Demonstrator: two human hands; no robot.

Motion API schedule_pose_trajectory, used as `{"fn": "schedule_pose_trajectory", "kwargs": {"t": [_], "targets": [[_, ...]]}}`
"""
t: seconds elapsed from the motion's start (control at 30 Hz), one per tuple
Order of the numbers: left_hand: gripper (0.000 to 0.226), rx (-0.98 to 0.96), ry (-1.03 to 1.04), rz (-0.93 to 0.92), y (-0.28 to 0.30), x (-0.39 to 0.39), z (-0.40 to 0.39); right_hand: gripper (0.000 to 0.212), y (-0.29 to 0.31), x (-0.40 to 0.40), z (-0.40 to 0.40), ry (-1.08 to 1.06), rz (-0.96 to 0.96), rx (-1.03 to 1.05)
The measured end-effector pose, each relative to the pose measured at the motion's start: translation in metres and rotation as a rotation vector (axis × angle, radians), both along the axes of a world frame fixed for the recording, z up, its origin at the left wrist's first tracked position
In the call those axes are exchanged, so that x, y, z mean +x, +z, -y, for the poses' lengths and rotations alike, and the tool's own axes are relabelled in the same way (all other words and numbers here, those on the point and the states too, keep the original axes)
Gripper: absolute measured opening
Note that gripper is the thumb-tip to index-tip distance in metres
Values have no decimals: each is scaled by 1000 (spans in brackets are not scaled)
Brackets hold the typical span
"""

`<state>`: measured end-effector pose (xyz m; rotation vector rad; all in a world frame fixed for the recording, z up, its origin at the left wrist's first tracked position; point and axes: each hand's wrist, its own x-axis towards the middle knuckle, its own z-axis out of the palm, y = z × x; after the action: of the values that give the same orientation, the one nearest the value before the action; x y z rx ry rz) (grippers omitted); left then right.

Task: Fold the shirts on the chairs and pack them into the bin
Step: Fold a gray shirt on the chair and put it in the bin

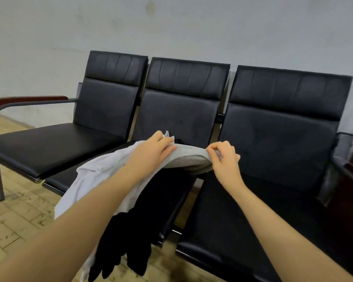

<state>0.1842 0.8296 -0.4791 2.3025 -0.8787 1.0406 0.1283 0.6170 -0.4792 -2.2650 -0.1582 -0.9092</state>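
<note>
Nearest, at six o'clock, a black shirt [130, 241] hangs off the middle chair [177, 119]. Above it, the left hand [153, 149] and the right hand [224, 159] each pinch the grey shirt [189, 157], held up between them. At nine o'clock lies a white shirt [94, 178].

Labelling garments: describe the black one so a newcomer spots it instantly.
Find the three-seat black bench against the wall. On its middle seat, the black garment hangs off the front edge toward the floor, under the white shirt; it is the only dark cloth.
</note>
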Motion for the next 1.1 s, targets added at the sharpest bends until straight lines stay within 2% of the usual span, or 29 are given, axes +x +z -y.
{"fn": "schedule_pose_trajectory", "kwargs": {"t": [0.07, 0.23, 0.37, 0.47, 0.57, 0.67, 0.77, 0.83, 0.9, 1.0, 1.1], "targets": [[41, 26, -52, 66, 9, -6, 29, 15, 9, -17, 27, -54, 8, -20], [42, 58, -233, 77, 5, -35, 110, 16, 8, -73, 100, -239, -6, -27], [51, 40, -365, -100, -23, -64, 173, 15, -16, -122, 150, -364, -87, -26], [34, 25, -433, -244, -47, -84, 209, 15, -39, -154, 178, -430, -132, -28], [28, -1, -498, -298, -66, -102, 237, 15, -60, -179, 199, -482, -177, -27], [30, 76, -483, -327, -91, -114, 256, 15, -82, -198, 215, -590, -249, -87], [38, 213, -410, -422, -123, -123, 258, 16, -110, -212, 227, -692, -416, -126], [57, 255, -356, -470, -137, -125, 251, 17, -126, -218, 231, -693, -480, -151], [73, 338, -303, -500, -144, -125, 240, 20, -135, -216, 228, -601, -467, -180], [59, 530, -201, -638, -156, -121, 226, 37, -144, -205, 208, -377, -574, -221], [57, 607, -163, -735, -162, -120, 220, 52, -160, -196, 203, -361, -798, -342]]}}
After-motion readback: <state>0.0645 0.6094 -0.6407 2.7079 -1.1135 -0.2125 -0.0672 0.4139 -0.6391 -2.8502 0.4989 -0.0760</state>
